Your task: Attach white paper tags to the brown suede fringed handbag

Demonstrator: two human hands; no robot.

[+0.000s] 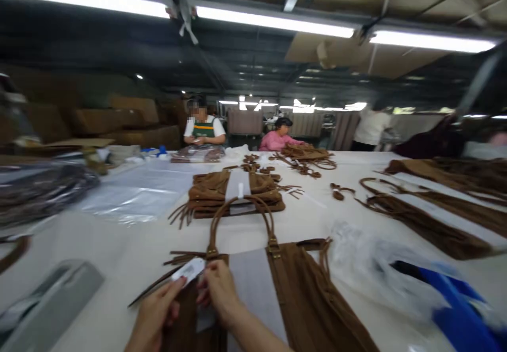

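Note:
A brown handbag (312,294) with fringe and two looped handles lies flat on the white table in front of me. A pale paper band (253,288) runs down its middle. My left hand (158,307) pinches a white hang tag (189,271) by its lower end, at the bag's upper left. Close beside it, my right hand (219,288) is closed near the base of the left handle (213,238), its fingertips at the tag's far end. Whatever sits between those fingertips is too small to make out.
Folded brown bags (202,196) are stacked just beyond. More banded bags (431,225) lie right, near crumpled clear plastic (376,267) and a blue object (455,299). A grey box-like holder (59,304) stands left, before plastic sheets (138,185). Two people (204,127) work across the table.

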